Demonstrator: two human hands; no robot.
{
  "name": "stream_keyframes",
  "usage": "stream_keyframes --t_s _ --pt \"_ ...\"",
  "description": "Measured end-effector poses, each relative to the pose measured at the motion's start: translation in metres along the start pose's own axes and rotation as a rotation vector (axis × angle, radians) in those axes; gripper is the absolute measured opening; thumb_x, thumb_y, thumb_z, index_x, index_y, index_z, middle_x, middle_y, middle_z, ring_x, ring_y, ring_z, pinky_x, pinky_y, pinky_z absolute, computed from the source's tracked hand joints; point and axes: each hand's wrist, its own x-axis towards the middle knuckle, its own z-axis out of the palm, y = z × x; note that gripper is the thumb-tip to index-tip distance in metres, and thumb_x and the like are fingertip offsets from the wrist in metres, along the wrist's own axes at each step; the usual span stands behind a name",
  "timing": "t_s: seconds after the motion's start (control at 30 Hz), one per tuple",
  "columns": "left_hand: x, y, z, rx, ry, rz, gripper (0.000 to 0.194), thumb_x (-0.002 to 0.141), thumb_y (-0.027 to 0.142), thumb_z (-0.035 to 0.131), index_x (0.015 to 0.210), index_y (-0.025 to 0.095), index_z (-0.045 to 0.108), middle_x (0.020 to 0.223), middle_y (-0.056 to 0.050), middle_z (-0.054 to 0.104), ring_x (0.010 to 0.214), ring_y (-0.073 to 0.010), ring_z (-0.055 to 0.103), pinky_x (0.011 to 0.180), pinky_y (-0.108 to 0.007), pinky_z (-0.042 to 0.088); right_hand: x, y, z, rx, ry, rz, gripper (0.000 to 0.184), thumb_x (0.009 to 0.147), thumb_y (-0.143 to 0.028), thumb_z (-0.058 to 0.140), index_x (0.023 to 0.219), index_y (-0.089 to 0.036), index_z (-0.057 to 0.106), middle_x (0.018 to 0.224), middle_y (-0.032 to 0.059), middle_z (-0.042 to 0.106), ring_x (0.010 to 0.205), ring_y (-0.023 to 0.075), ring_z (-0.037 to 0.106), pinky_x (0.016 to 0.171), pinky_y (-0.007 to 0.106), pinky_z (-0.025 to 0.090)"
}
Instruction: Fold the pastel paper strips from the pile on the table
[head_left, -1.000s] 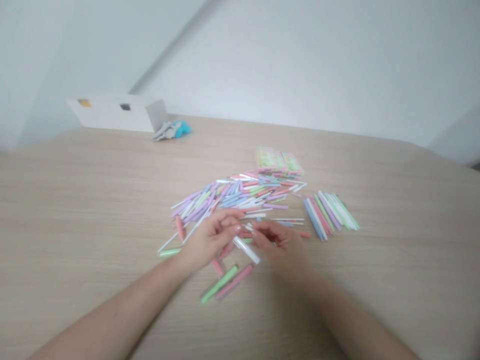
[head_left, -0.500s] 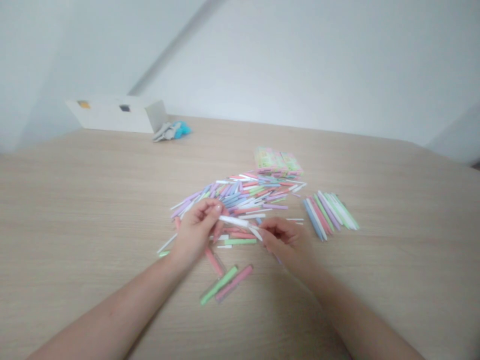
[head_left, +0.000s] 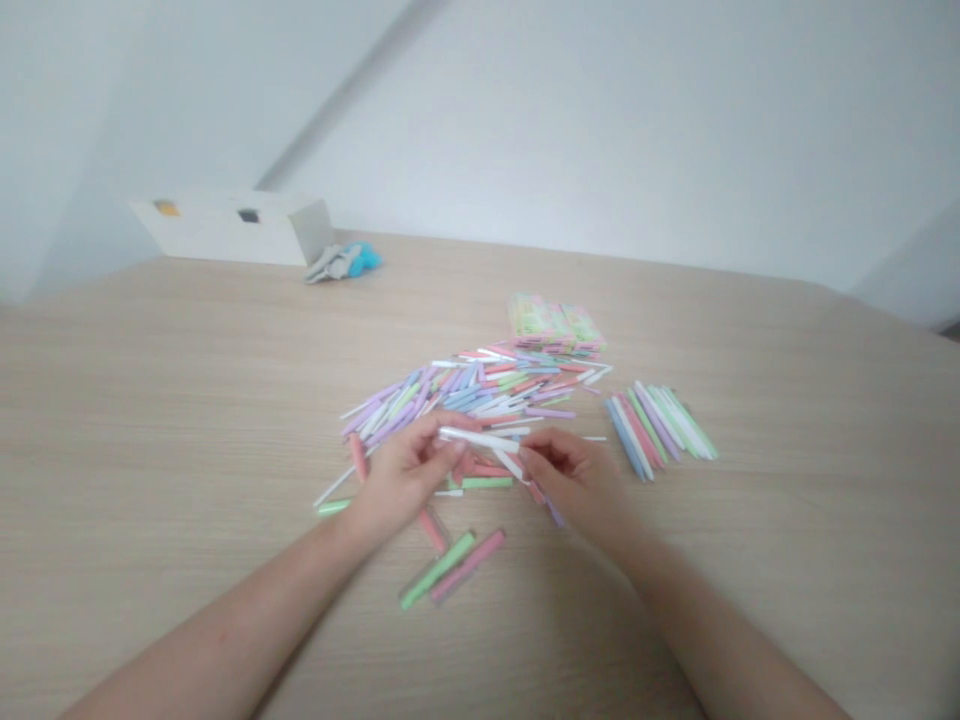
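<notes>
A slim white tube (head_left: pixel 480 438) spans the gap between my two hands above the table. My left hand (head_left: pixel 412 460) is closed around its left end, thumb below and fingers behind. At the tube's right end, my right hand (head_left: pixel 566 470) is in a pinch. A second short white piece (head_left: pixel 508 462) slants down from those same fingertips; whether the two pieces are joined I cannot tell. Beneath and behind my hands spreads a loose heap of pastel sticks (head_left: pixel 465 390). A green stick (head_left: pixel 439 570) and a pink stick (head_left: pixel 469 565) lie side by side nearer to me.
To the right, several pastel sticks (head_left: pixel 660 430) lie in a neat row. Behind the heap is a stack of printed packs (head_left: pixel 555 322). At the back left stand a white box (head_left: pixel 232 228) and a crumpled grey and blue glove-like item (head_left: pixel 345 262). A wall rises behind the table.
The white tube has swung from slanting down between my hands to lying nearly level. My right hand shifted right, then held its place. My left hand drew back left, then came slightly right.
</notes>
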Motion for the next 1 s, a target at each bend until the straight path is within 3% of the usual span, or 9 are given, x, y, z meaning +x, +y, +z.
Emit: stream_keyframes --t_s 0.33,0.57,1.0 --pt "-0.001 -0.006 0.0 0.176 0.0 -0.062 0.032 0.083 0.027 0.058 0.111 0.011 0.062 0.082 -0.007 0.071 0.065 -0.0139 0.063 0.059 -0.022 0.051 0.004 0.008 -0.004 -0.166 0.004 -0.053 0.016 0.086 -0.027 0.049 0.083 -0.019 0.062 0.065 -0.002 0.056 0.059 0.0103 0.05 0.053 0.02 0.035" --pt "-0.003 -0.011 -0.002 0.306 0.027 -0.025 0.03 0.084 0.026 0.057 0.11 0.013 0.064 0.096 -0.009 0.07 0.081 -0.0188 0.065 0.065 -0.025 0.052 0.004 0.008 -0.004 -0.2 -0.014 -0.016 0.016 0.086 -0.024 0.047 0.085 -0.02 0.063 0.06 -0.0033 0.054 0.053 0.0096 0.047 0.05 0.02 0.032" --pt "-0.003 -0.009 0.004 0.191 -0.007 -0.036 0.026 0.084 0.026 0.056 0.106 0.014 0.064 0.101 -0.009 0.069 0.081 -0.0183 0.066 0.063 -0.024 0.053 0.004 0.003 -0.001 -0.201 -0.068 -0.018 0.028 0.086 -0.019 0.042 0.103 -0.019 0.065 0.062 -0.001 0.059 0.055 0.0123 0.052 0.054 0.023 0.037"
